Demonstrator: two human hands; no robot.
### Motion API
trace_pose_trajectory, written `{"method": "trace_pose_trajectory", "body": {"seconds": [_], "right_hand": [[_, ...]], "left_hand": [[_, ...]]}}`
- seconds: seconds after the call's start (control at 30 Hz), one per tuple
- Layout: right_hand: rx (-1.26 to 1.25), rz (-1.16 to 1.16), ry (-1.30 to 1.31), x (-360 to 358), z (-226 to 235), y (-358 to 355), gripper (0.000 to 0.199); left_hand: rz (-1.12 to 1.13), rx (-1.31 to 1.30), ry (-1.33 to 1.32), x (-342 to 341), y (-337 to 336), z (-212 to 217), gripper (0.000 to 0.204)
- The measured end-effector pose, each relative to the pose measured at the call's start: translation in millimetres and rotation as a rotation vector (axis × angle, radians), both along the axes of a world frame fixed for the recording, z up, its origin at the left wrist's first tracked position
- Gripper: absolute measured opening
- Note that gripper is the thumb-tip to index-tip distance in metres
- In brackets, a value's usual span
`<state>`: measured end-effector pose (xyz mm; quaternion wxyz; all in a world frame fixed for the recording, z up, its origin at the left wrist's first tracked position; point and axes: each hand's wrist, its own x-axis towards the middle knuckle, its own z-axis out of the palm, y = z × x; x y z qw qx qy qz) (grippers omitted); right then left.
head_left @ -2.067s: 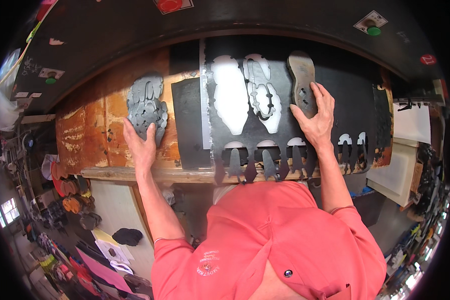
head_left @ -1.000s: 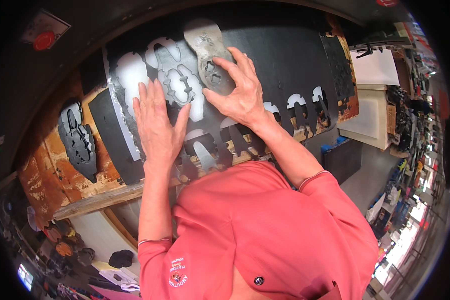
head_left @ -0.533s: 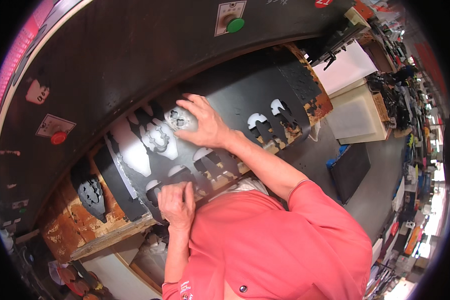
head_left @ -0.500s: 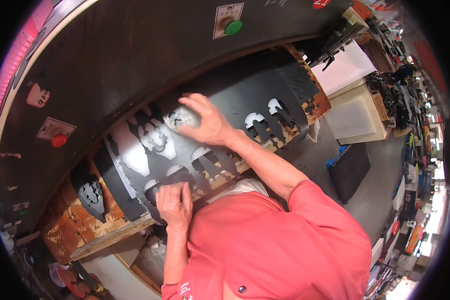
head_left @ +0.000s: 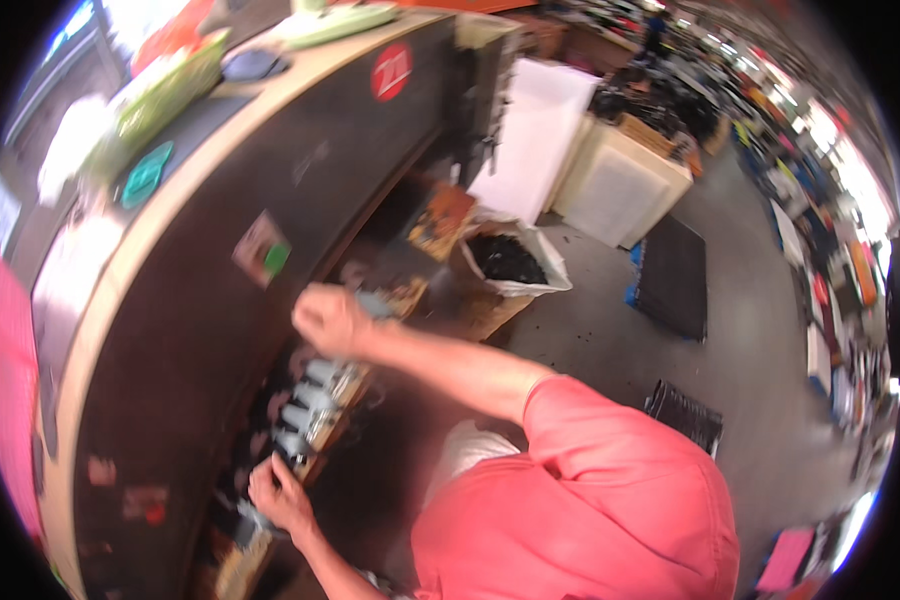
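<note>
Blur softens the whole view. My right hand (head_left: pixel 332 322) hangs over the far part of the board's edge, fingers curled in; whatever they grip is hidden. Lower left, my left hand (head_left: pixel 280 493) is at the near part of that edge, fingers bent and thumb raised. Between the hands, several pale grey, finger-like shapes (head_left: pixel 310 405) line the wooden board (head_left: pixel 240 568). A dark expanse (head_left: pixel 385 490) lies between the board and my body; I cannot tell whether it is the black sheet.
Along the left rises a dark machine panel (head_left: pixel 185 350) with a green button (head_left: pixel 277 260) and a red button (head_left: pixel 155 513). Beyond the board stands a white sack (head_left: pixel 555 275) of black scraps. Further off are a white box (head_left: pixel 620 185) and a black flat panel (head_left: pixel 673 280) on the floor.
The view has swung to the right. My right hand has gone from spread over a die on the black sheet to curled at the board's far end. The sheet's cut-outs no longer show clearly.
</note>
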<state>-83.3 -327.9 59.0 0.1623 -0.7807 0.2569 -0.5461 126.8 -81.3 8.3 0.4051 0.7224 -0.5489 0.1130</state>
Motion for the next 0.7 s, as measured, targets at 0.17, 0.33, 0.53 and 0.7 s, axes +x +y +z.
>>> {"method": "trace_pose_trajectory", "body": {"seconds": [0.17,0.33,0.53,0.7], "right_hand": [[0.047,-0.071,0.167,-2.1,-37.9,36.6,0.017],[0.158,-0.031,0.173,10.4,-45.9,24.6,0.018],[0.143,-0.009,0.104,8.0,-54.0,26.0,0.017],[0.177,0.049,0.115,5.0,-70.8,20.9,0.016]], "left_hand": [[0.074,0.096,-0.021,19.8,-16.0,12.7,0.019],[0.079,0.100,-0.031,30.6,-22.7,5.7,0.024],[0.061,0.230,-0.014,28.6,-21.0,11.6,0.025],[0.054,0.116,-0.094,12.4,-18.4,10.8,0.026]]}}
